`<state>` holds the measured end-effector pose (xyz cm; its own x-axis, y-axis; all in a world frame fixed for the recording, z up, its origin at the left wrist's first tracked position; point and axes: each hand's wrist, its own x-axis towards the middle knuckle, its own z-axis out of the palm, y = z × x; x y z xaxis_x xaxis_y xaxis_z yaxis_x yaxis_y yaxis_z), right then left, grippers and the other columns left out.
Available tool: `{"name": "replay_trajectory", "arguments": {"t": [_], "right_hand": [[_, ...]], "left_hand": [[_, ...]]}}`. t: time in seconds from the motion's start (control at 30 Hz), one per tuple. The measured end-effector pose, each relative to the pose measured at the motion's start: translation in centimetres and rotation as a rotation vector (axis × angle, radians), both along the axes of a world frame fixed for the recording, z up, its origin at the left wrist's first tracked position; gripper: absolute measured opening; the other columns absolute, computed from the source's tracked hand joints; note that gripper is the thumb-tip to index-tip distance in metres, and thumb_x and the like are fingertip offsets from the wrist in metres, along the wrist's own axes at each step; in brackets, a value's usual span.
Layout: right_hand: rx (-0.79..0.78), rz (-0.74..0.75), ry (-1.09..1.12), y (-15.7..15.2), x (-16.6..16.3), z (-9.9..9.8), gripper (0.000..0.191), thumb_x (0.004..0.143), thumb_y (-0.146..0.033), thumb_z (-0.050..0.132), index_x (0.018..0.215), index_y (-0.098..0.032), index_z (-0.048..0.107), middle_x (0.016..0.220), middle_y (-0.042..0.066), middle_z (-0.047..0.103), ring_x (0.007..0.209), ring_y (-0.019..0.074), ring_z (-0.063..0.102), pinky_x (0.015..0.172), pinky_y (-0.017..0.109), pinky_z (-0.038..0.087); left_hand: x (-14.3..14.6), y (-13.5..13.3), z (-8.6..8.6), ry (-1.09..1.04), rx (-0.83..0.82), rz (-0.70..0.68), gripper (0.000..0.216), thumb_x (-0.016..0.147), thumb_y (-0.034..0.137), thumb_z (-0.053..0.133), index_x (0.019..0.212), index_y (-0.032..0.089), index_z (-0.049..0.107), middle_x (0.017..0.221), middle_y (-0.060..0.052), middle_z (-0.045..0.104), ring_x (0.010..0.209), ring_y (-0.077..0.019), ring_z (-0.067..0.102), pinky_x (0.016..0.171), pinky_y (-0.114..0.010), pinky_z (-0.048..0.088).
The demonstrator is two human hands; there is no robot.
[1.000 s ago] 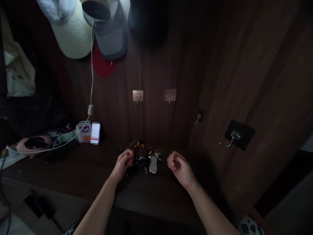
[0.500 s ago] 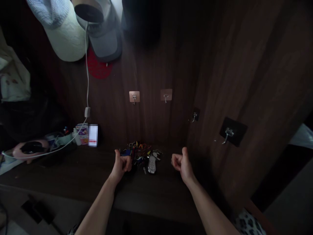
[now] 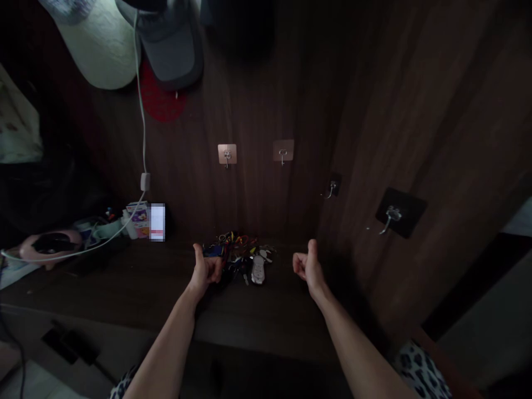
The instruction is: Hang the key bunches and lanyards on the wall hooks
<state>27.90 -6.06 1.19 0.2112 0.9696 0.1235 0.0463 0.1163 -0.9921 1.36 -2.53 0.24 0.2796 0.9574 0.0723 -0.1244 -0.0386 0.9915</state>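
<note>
Both hands hover over the dark wooden shelf [image 3: 249,318] with thumbs up and fingers curled in. My left hand [image 3: 206,270] is at the left side of a pile of keys and coloured cords [image 3: 233,244], hiding part of it; nothing shows in its fist. To the right of the pile, apart from it, my right hand [image 3: 310,270] makes the same closed shape, with nothing visible in it. Between the hands, at the front of the pile, lies a rounded silver-grey object [image 3: 258,270], perhaps a key fob. A loose key [image 3: 245,279] lies beside it.
Adhesive hooks [image 3: 227,155] are on the back panel, and a black-backed hook [image 3: 399,213] is on the right panel. Caps [image 3: 170,55] hang upper left. A white cable [image 3: 143,133] runs down past small boxes [image 3: 141,221] to a pink-rimmed object [image 3: 50,246].
The view has tilted slightly, so the caps and hooks sit higher in the picture. Both hands keep the same thumbs-up fists, and the keys look unmoved.
</note>
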Motion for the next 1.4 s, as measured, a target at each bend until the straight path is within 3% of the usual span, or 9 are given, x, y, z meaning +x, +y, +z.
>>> {"name": "replay_trajectory", "arguments": {"t": [0.3,0.4,0.53,0.6,0.67,0.87,1.13,1.27,1.4], "right_hand": [[0.046,-0.046,-0.088,0.4,-0.6,-0.6,0.073,0.074,-0.075,0.018,0.043,-0.019,0.051,0.035,-0.001,0.038,0.037,0.0091,0.033,0.042,0.025,0.025],[0.171,-0.031,-0.216,0.4,-1.3,-0.8,0.05,0.076,-0.064,0.041,0.074,-0.021,0.067,0.07,0.004,0.064,0.065,0.0161,0.056,0.062,0.029,0.042],[0.349,0.149,-0.509,0.0,-2.4,-1.2,0.038,0.08,-0.046,0.051,0.113,-0.028,0.059,0.123,0.004,0.055,0.116,0.021,0.046,0.1,0.039,0.032],[0.365,0.239,-0.641,-0.2,-2.9,-1.5,0.042,0.082,-0.043,0.05,0.122,-0.029,0.052,0.134,0.004,0.046,0.126,0.0211,0.037,0.105,0.041,0.026],[0.347,0.309,-0.752,-0.3,-3.3,-1.7,0.045,0.083,-0.044,0.049,0.127,-0.032,0.047,0.14,0.003,0.039,0.131,0.0223,0.03,0.106,0.045,0.024],[0.297,0.395,-0.938,-0.5,-4.0,-1.9,0.047,0.085,-0.049,0.045,0.128,-0.032,0.046,0.143,0.003,0.035,0.133,0.0252,0.026,0.106,0.046,0.023],[0.321,0.304,-0.905,-0.9,-4.0,-1.5,0.034,0.088,-0.044,0.04,0.113,-0.032,0.059,0.133,0.003,0.048,0.124,0.0238,0.039,0.098,0.045,0.033],[0.395,0.229,-0.794,-0.6,-4.2,-1.5,0.028,0.087,-0.041,0.043,0.102,-0.03,0.064,0.117,0.004,0.06,0.115,0.0234,0.047,0.095,0.044,0.035],[0.363,0.215,-0.52,-0.1,-4.5,-1.6,0.032,0.086,-0.044,0.043,0.109,-0.029,0.06,0.105,0.005,0.065,0.103,0.0223,0.056,0.094,0.041,0.038]], "left_hand": [[-0.1,0.0,0.2,-0.032,0.014,0.131,0.08,0.064,0.082,-0.001,0.04,0.019,0.043,0.03,0.002,0.031,0.031,-0.0078,0.028,0.039,-0.023,0.018],[-0.6,0.3,0.3,-0.054,0.045,0.384,0.08,0.069,0.079,0.004,0.048,0.018,0.05,0.036,0.001,0.04,0.035,-0.0094,0.036,0.039,-0.022,0.025],[-0.8,0.9,0.0,0.203,0.22,0.605,0.054,0.078,0.062,0.037,0.088,0.017,0.065,0.08,-0.006,0.066,0.07,-0.0177,0.06,0.054,-0.025,0.043],[-0.4,1.2,-0.5,0.428,0.376,0.569,0.044,0.08,0.051,0.044,0.106,0.021,0.062,0.108,-0.008,0.063,0.101,-0.0225,0.057,0.078,-0.031,0.046],[0.1,1.5,-1.1,0.647,0.482,0.515,0.043,0.082,0.045,0.045,0.117,0.025,0.056,0.128,-0.007,0.053,0.12,-0.0248,0.044,0.098,-0.04,0.035],[0.8,1.4,-2.1,1.051,0.529,0.312,0.038,0.083,0.048,0.044,0.116,0.033,0.057,0.134,-0.005,0.049,0.133,-0.031,0.024,0.104,-0.059,0.015],[0.9,0.2,-0.9,0.76,0.582,0.336,0.027,0.083,0.039,0.047,0.092,0.024,0.068,0.099,-0.004,0.068,0.105,-0.0225,0.057,0.104,-0.046,0.027],[1.4,-0.5,-0.4,0.551,0.666,0.313,0.028,0.081,0.03,0.049,0.104,0.022,0.064,0.111,-0.006,0.063,0.106,-0.0194,0.056,0.096,-0.037,0.04],[2.2,-1.6,0.1,0.609,0.85,0.233,0.036,0.084,0.026,0.047,0.118,0.022,0.055,0.124,-0.007,0.055,0.115,-0.0183,0.05,0.099,-0.035,0.038]]}}
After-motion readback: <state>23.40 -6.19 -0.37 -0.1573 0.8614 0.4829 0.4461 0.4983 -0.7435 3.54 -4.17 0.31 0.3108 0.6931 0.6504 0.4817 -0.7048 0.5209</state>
